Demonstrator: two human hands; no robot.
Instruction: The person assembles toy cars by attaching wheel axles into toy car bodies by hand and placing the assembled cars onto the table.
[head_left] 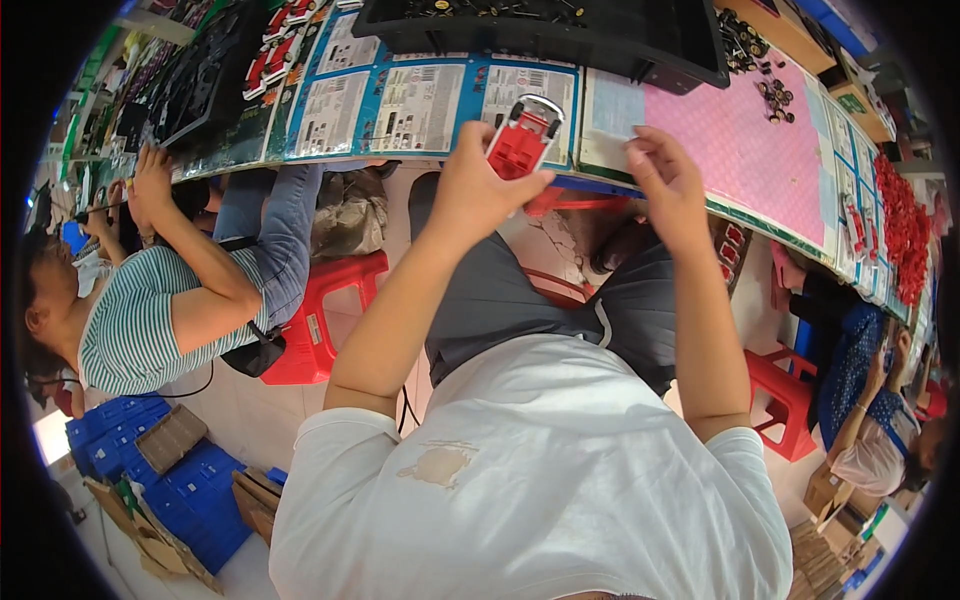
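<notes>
The left hand (480,190) reached far over the counter (740,150), grasping a red toy car (522,135); the right hand (668,185), fingers pinched together, hovered just right of it.

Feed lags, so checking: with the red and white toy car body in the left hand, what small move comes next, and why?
Probably bring the right hand across to the red and white toy car body. The left hand holds the car up over the table edge, black wheels showing, while the right hand hovers beside it with fingers pinched; what they hold, if anything, cannot be seen.
</notes>
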